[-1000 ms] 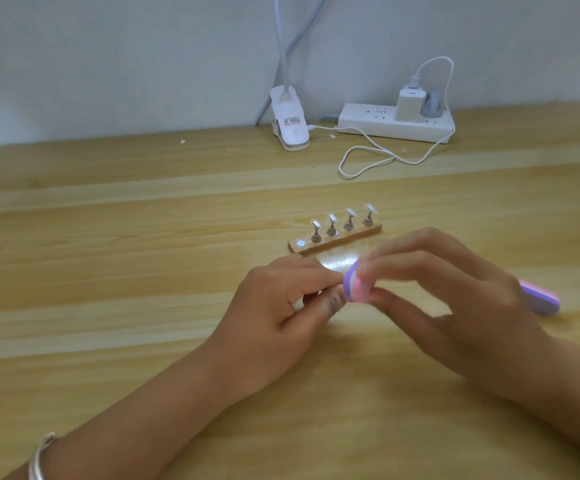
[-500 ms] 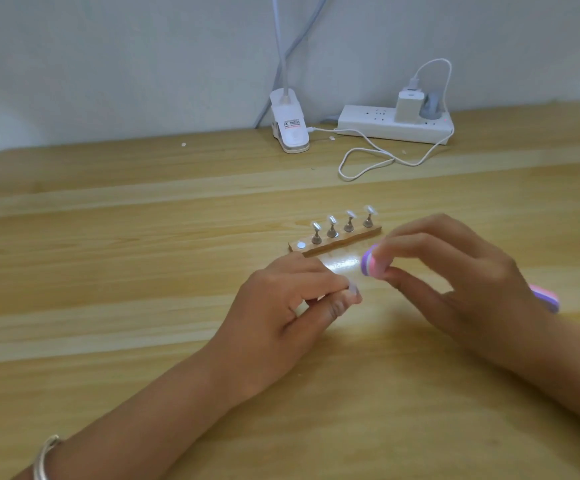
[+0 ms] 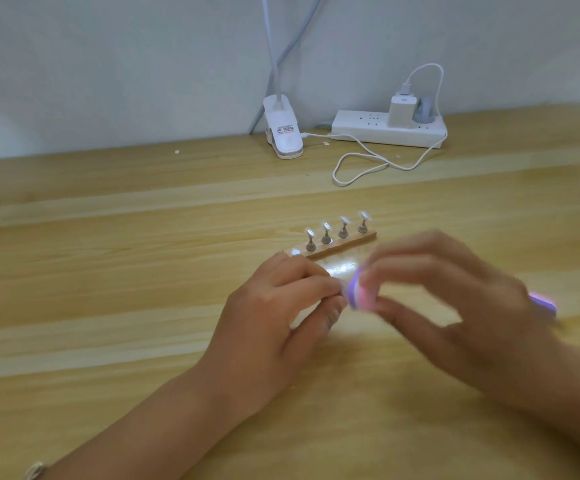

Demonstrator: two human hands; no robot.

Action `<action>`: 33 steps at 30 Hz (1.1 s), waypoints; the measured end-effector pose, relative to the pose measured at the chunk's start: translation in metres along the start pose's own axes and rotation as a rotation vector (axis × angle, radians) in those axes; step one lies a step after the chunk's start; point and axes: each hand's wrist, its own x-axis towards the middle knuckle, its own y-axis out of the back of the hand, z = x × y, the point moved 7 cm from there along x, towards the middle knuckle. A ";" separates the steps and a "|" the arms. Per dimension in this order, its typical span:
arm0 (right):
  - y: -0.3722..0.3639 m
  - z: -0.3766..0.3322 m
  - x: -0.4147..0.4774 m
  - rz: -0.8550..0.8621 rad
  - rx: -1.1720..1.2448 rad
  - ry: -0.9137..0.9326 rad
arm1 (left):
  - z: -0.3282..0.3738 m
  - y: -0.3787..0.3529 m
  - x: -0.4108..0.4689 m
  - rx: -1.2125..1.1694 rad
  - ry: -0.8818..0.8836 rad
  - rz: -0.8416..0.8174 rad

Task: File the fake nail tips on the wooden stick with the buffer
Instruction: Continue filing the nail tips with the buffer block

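Observation:
A wooden stick lies on the table with several small metal stands, each topped by a clear nail tip; its left end shows a bare round magnet spot. In front of it, my left hand pinches one small stand between thumb and fingers; the tip on it is mostly hidden. My right hand, blurred by motion, grips a pink and purple buffer. The buffer's front end meets my left fingertips, and its rear end sticks out past the right hand.
At the back by the wall stand a white clip lamp base and a white power strip with chargers plugged in. A white cable loops onto the wooden table. A bracelet is on my left wrist.
My right hand swung the buffer up and away from the left fingertips, then came back down, so the buffer's end again meets the piece in my left hand. The left hand stayed nearly still.

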 end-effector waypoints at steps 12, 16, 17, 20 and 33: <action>-0.012 -0.016 -0.002 -0.054 -0.090 0.131 | 0.007 -0.001 -0.001 -0.021 -0.037 -0.068; 0.005 0.009 0.003 0.025 -0.142 0.036 | 0.002 0.000 0.000 -0.069 0.064 -0.056; 0.008 0.012 0.003 0.047 -0.129 0.010 | 0.002 0.000 0.000 -0.076 0.075 -0.058; 0.001 -0.003 0.000 0.051 -0.050 0.055 | 0.003 0.000 0.000 -0.081 0.054 -0.066; -0.012 -0.013 -0.004 -0.035 -0.082 0.125 | 0.002 0.001 0.000 -0.111 -0.011 -0.052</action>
